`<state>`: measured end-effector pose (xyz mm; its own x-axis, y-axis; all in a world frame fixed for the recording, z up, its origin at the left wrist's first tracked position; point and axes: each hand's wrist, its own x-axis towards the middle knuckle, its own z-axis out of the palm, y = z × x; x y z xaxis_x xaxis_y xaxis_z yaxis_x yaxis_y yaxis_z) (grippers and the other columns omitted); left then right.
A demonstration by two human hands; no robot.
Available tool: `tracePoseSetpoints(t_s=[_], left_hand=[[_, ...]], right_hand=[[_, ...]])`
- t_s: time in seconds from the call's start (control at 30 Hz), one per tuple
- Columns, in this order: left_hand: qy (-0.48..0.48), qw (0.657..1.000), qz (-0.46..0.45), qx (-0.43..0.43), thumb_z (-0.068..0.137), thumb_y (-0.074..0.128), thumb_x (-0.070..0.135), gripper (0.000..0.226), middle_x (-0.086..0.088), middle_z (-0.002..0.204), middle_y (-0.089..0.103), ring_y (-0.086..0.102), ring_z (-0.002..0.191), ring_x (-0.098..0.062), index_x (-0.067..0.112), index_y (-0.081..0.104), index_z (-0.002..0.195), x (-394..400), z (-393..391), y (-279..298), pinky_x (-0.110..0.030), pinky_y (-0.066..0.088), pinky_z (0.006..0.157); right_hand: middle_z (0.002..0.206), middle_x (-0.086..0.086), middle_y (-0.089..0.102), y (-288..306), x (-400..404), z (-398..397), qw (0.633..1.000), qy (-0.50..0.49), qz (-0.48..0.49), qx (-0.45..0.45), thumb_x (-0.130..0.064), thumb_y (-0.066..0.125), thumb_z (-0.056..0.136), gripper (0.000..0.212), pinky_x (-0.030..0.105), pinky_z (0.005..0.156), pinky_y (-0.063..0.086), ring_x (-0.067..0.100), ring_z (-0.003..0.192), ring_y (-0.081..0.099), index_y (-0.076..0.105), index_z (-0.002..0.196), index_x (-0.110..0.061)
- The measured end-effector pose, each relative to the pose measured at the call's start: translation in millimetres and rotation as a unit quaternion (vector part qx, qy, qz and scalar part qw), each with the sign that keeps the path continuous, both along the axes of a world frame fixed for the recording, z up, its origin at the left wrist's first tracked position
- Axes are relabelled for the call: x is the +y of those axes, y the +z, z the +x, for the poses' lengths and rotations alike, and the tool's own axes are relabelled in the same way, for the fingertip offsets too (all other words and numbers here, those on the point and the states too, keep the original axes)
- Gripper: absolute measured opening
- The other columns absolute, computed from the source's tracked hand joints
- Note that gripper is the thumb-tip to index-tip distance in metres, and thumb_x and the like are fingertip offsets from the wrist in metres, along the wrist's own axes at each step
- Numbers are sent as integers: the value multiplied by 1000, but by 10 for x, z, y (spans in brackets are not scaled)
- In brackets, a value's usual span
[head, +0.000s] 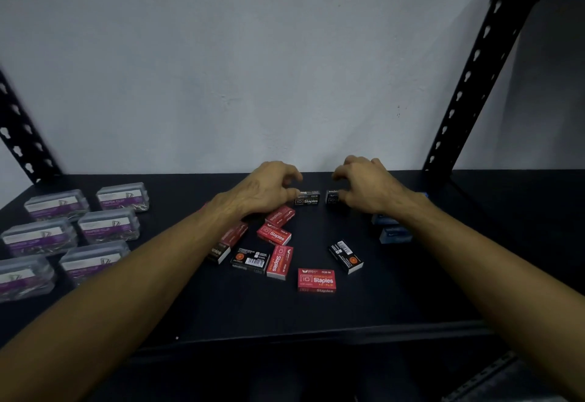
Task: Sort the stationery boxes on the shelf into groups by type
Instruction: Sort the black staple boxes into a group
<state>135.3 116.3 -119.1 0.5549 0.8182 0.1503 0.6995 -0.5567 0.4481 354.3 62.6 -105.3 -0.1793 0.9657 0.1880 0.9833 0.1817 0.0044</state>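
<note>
Head view, centre frame: two black boxes lie side by side, long axes left-right; left hand (269, 187) curls at one (306, 198), right hand (364, 184) at the other (333, 198); whether either grips, cannot tell.

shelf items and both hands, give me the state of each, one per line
left hand: fingers curled, thumb touching a black staple box
right hand: fingers curled over a second black staple box, grip unclear
red staple boxes: closed, scattered mid-shelf, lying flat
loose black staple box: closed, barcode side up
paper clip boxes: closed, grouped in rows at left
blue boxes: closed, together at right, partly hidden
shelf: dark, holding all boxes
</note>
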Motion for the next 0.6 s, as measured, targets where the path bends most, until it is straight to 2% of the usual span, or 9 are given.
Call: tracePoseSetpoints(t_s=[0.2, 0.3, 0.53, 0.6], left_hand=[[8, 1000, 6, -2, 91, 67, 31, 31, 7, 95, 65, 61, 86, -8, 22, 65, 121, -272, -365, 104, -21, 43, 74], [13, 1000, 3, 2, 91, 68, 30, 28, 7, 91, 66, 62, 84, -8, 22, 67, 118, -448, -512, 126, -23, 47, 75], [19, 1000, -7, -9, 90, 68, 32, 26, 6, 97, 68, 64, 91, -9, 24, 68, 116, -853, -706, 90, -24, 49, 79], [21, 1000, -8, -12, 89, 69, 35, 25, 9, 94, 69, 65, 87, -6, 27, 69, 113, -945, -736, 56, -27, 51, 80]], right_hand=[[112, 5, 65, 107, -386, -180, 1000, 6, 16, 18, -28, 59, 90, 30, 38, 95, 43, 27, 102, 62, 68, 116, -16], [103, 3, 69, 93, -621, -298, 999, -1, 7, 41, -26, 59, 90, 24, 38, 86, 53, 26, 95, 65, 70, 108, -17], [100, 0, 70, -43, -1044, -503, 996, -32, -2, 83, -25, 58, 93, 19, 34, 77, 54, 17, 86, 64, 69, 105, -16], [98, 0, 71, -90, -1124, -546, 995, -48, -7, 89, -28, 59, 93, 20, 36, 79, 56, 17, 85, 65, 69, 104, -16]])
